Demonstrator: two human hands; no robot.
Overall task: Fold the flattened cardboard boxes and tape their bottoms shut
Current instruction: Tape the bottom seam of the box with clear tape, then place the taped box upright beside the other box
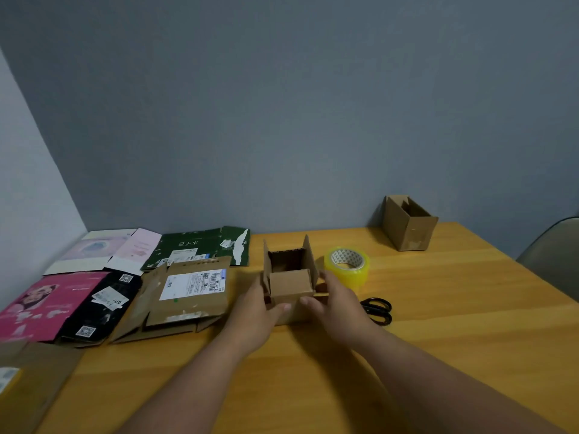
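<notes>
Both hands (pixel 255 311) (pixel 338 303) clasp the small box (pixel 291 289) between them.

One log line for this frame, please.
step: folding flaps | left hand: on box | right hand: on box | tape, scissors: idle
</notes>
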